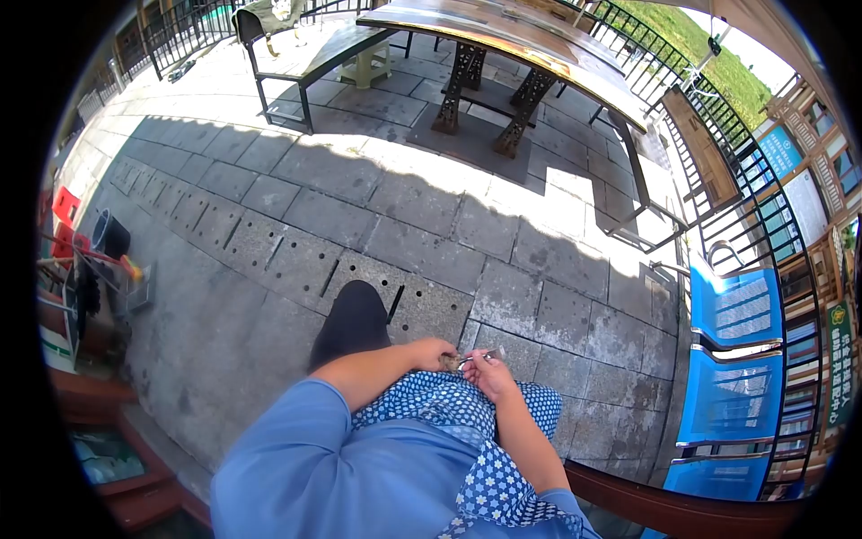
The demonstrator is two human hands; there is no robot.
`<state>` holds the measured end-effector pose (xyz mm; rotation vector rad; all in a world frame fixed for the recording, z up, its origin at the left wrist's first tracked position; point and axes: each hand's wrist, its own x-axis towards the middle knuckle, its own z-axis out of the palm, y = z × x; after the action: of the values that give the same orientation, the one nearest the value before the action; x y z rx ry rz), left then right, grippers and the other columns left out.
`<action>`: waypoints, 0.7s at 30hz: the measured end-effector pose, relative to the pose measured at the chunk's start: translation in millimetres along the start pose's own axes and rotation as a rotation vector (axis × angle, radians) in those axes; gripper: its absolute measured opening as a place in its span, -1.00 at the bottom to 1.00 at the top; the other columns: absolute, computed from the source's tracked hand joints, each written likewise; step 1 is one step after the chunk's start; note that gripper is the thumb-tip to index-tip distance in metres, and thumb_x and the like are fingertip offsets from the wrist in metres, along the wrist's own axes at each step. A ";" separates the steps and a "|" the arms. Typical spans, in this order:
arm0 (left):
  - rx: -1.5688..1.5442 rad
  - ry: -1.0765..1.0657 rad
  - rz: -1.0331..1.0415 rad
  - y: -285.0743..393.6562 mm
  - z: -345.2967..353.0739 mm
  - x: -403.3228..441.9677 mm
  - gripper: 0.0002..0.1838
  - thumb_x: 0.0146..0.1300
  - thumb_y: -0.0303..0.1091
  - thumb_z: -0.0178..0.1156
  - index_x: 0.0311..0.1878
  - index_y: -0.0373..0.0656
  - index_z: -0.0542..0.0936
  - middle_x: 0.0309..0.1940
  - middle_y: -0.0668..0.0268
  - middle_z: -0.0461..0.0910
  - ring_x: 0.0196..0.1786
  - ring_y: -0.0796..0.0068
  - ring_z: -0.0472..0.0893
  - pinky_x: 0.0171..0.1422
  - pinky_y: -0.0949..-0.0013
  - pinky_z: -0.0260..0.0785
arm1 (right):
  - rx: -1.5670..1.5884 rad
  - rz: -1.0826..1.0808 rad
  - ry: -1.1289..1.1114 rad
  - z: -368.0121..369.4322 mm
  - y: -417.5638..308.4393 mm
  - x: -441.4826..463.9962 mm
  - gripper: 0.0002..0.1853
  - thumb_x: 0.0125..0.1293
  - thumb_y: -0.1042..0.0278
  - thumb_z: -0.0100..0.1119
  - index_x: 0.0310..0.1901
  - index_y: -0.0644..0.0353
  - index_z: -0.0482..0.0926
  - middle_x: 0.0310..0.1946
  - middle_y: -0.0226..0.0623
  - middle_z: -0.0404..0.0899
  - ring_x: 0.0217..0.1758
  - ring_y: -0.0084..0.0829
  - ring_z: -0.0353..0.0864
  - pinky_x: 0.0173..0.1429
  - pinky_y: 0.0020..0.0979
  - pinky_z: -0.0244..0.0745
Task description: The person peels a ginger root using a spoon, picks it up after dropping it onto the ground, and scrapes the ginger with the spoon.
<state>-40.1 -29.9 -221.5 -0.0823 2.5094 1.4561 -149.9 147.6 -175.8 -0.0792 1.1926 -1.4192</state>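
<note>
My left hand [434,354] is closed, its fingertips pinched at a small brownish piece [451,363] too small to name. Close beside it, my right hand [490,377] has its fingers closed around a small shiny metal tool [466,361]. The tool's tip meets or nearly meets the brownish piece; I cannot tell whether they touch. Both hands are above my lap, over a blue patterned apron [431,395]. A dark-clad knee [355,316] sticks out to the left of them.
Grey paving slabs [395,216] lie ahead. A wooden table [503,40] and a bench [346,45] stand at the back. Blue metal seats [732,395] line the right side, by a black railing [777,234]. A dark bucket [110,235] stands at left.
</note>
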 end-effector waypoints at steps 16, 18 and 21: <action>0.018 0.009 0.009 -3.7 -0.7 -0.3 -0.59 -0.10 -0.31 0.23 -0.09 -0.16 0.50 -0.20 0.07 0.54 -0.14 0.16 0.54 -0.06 0.25 0.37 | 0.072 -0.045 0.104 0.4 -3.1 -0.5 -0.71 0.34 0.15 -0.12 -0.12 0.21 0.41 -0.44 -0.33 0.52 -0.43 -0.51 0.48 -0.34 -0.54 0.37; -0.023 0.037 -0.005 -2.8 -0.4 -0.7 -0.60 -0.13 -0.30 0.23 -0.12 -0.15 0.53 -0.23 0.08 0.56 -0.15 0.12 0.55 -0.09 0.25 0.37 | 0.049 -0.015 0.067 1.8 -3.2 0.2 -0.70 0.34 0.14 -0.12 -0.12 0.20 0.42 -0.45 -0.34 0.51 -0.43 -0.51 0.47 -0.34 -0.53 0.36; -0.023 0.030 -0.012 0.6 -2.9 -0.3 -0.60 -0.13 -0.31 0.23 -0.13 -0.15 0.53 -0.23 0.08 0.56 -0.15 0.13 0.55 -0.09 0.25 0.36 | 0.027 -0.001 0.063 3.7 -1.5 1.0 -0.69 0.33 0.12 -0.11 -0.13 0.20 0.42 -0.47 -0.36 0.50 -0.44 -0.52 0.46 -0.33 -0.53 0.35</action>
<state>-40.4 -32.1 -219.6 -0.1239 2.5117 1.4896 -148.8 144.2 -173.7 -0.0164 1.2249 -1.4476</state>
